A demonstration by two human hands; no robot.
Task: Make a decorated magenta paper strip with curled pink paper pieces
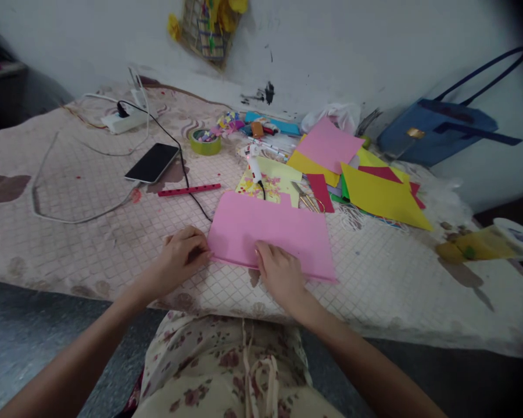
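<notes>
A pink sheet (pixel 272 226) lies flat on the cloth-covered bench (pixel 396 278), on the person's side of the white glue gun (pixel 253 165). Its long axis runs left to right across the front of the glue gun, slanting a little so that the right end comes nearer the person. A small tab on its far edge points away from the person, just to the right of the glue gun's near end. A thin second line shows along the near edge.

The left hand (pixel 187 252), nearer and to the left of the glue gun, pinches the sheet's near left corner between thumb and fingers. The right hand (pixel 281 270), nearer than the glue gun and slightly right, rests on the near edge with its fingers bent close together; whether it grips the edge cannot be told.

Under the glue gun lies a pale yellow sheet (pixel 281 167). Left of the glue gun are a red stick (pixel 189 190), a phone (pixel 152 163) and, slightly farther away, a green tape roll (pixel 208 148). To its right and nearer are scissors (pixel 308 201); farther right lie a bright yellow sheet (pixel 381 194) and a blue bag (pixel 436 130).
</notes>
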